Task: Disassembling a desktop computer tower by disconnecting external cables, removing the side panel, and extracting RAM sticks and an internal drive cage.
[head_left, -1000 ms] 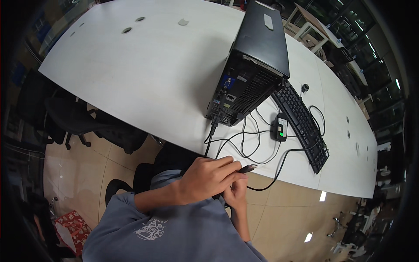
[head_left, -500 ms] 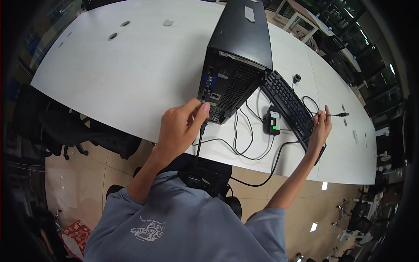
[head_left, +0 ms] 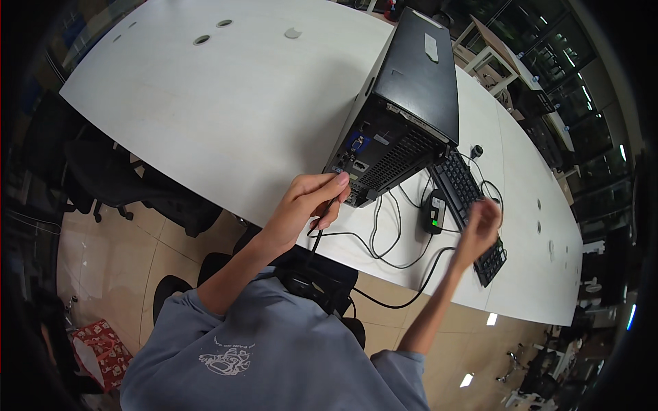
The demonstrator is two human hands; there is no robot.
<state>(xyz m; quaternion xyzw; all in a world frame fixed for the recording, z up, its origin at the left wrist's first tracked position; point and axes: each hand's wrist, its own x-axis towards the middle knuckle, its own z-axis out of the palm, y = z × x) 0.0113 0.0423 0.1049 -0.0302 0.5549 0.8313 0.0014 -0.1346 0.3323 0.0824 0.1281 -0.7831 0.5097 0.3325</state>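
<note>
A black desktop computer tower [head_left: 419, 75] stands on the white table, its back panel of ports and vents turned toward me. My left hand [head_left: 307, 209] is at the lower left of that panel, thumb and fingers pinched on a black cable [head_left: 317, 248] that hangs toward my lap. The fingers hide its upper end, so whether it touches a port is unclear. Over the black keyboard [head_left: 454, 179] is my right hand [head_left: 480, 231], its fingers smeared by motion; I cannot make out anything in them. A black power adapter [head_left: 432, 212] lies between the tower and that hand.
Thin black cables [head_left: 392, 257] loop across the white table [head_left: 205, 109] near its front edge. A small black plug [head_left: 476, 151] lies past the keyboard. A dark chair [head_left: 130, 175] stands at the left, and a red patterned bag [head_left: 103, 349] sits on the floor.
My right hand has drawn inward across the keyboard; the USB plug it held out is no longer visible. My left hand keeps near the ports, its fingers now curled round the cable. The view has shifted.
</note>
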